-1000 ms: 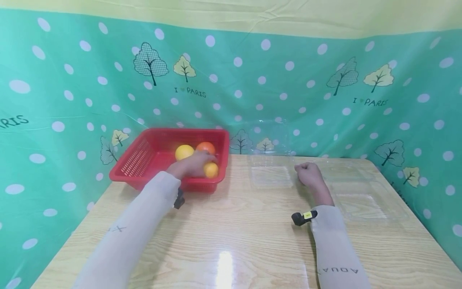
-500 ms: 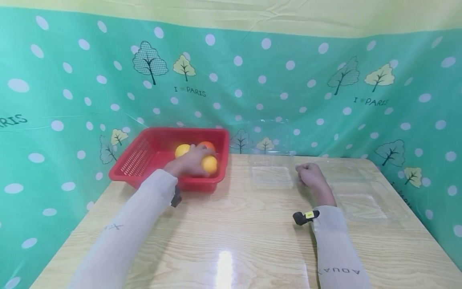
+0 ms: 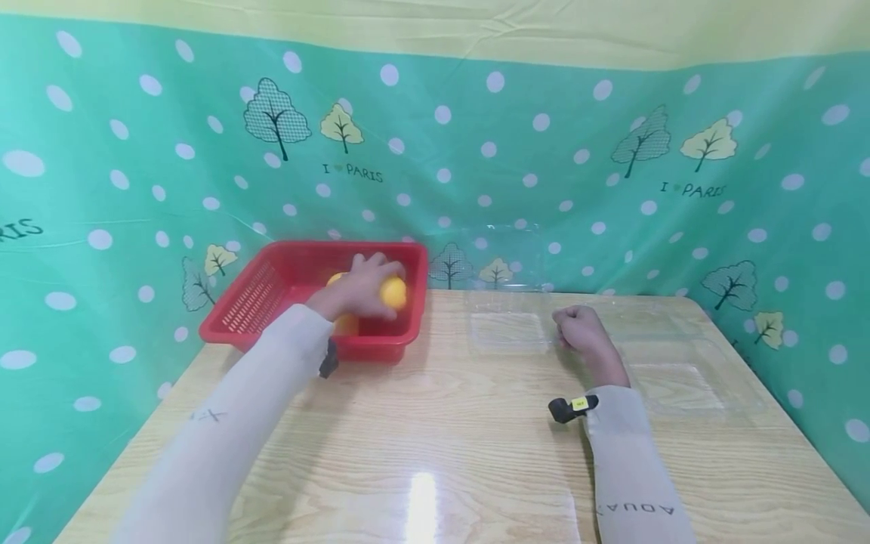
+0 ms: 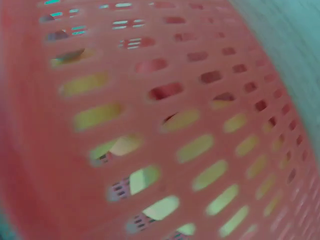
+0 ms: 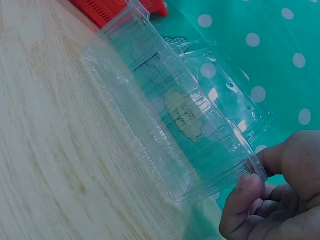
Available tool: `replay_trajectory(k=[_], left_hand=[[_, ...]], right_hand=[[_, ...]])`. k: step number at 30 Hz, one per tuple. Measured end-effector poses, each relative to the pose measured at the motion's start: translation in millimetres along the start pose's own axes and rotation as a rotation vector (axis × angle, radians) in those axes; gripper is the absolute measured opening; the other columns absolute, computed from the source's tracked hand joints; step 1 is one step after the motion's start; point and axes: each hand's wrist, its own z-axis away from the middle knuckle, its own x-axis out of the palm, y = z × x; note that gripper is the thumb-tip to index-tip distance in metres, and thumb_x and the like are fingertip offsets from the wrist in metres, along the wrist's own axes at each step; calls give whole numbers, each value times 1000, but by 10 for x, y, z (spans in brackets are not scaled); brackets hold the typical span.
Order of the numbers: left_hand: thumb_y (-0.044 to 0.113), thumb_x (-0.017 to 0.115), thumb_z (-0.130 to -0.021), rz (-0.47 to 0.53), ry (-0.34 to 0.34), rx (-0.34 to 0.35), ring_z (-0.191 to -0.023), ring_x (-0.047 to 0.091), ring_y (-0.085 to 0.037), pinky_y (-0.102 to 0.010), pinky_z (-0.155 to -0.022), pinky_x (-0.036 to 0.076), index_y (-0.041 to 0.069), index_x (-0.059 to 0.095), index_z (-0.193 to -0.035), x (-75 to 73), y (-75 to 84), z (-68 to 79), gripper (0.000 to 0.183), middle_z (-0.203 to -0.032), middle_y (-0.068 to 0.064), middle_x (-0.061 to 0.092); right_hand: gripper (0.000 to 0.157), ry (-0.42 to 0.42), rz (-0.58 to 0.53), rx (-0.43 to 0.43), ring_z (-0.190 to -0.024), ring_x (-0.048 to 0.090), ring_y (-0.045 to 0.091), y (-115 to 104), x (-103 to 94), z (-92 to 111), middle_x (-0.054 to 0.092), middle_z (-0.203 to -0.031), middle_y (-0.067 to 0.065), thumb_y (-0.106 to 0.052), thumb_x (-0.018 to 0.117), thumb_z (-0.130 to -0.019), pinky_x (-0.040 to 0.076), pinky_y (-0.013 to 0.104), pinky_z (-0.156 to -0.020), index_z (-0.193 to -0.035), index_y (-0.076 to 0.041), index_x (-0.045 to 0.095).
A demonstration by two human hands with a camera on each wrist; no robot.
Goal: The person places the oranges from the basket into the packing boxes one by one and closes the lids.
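Observation:
My left hand is over the red basket, its fingers curled round an orange. Partly hidden beneath that hand, a yellow fruit lies in the basket. The left wrist view is filled by the slotted basket wall, with yellow showing through its holes; the hand is out of sight there. With thumb and finger, my right hand pinches the rim corner of a clear plastic clamshell box. Its lid stands raised at the back. In the head view the right hand stays beside the box.
More clear plastic boxes sit on the right side of the wooden table. A green dotted curtain hangs right behind the table's back edge. The basket stands at the table's left rear.
The left hand has risen a little with the orange in its grasp. It now covers the red-orange fruit seen earlier. My right hand keeps its place at the box.

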Motion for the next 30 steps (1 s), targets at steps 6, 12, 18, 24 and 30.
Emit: replay_trajectory(k=[6,12,18,24,30], left_hand=[[33,98,-55,-43,37,14,-125,35,-28,-45,-79,60,29,55,-139,-113,43,-46,94,-135,2,43],[32,92,-63,-89,32,43,-129,30,-33,-58,-88,53,28,54,-142,-228,105,-104,87,-144,-6,39],[34,90,-66,-136,47,53,-132,29,-35,-60,-88,54,31,48,-148,-277,178,-168,92,-142,-6,38],[35,88,-67,-151,68,137,-123,31,-30,-52,-88,47,33,55,-132,-257,363,-259,73,-130,-1,41],[32,89,-69,-151,51,219,-124,30,-29,-56,-94,43,32,54,-138,-206,551,-303,77,-134,0,43]], right_hand=[[39,1,-6,4,-65,49,16,2,6,-13,51,-73,1,-22,43,-110,43,30,-60,-133,8,49],[38,-5,-13,-3,-66,50,15,6,6,-10,51,-76,2,-21,43,-110,45,29,-60,-131,9,50],[41,-15,-26,-3,-68,51,15,6,26,-14,52,-79,3,-22,43,-110,46,28,-60,-135,10,49],[42,-13,-26,1,-71,52,15,14,7,-22,55,-85,7,-23,44,-109,48,28,-63,-135,9,48],[40,-9,-8,19,-72,52,16,15,17,3,57,-88,9,-24,44,-109,48,28,-65,-134,7,49]])
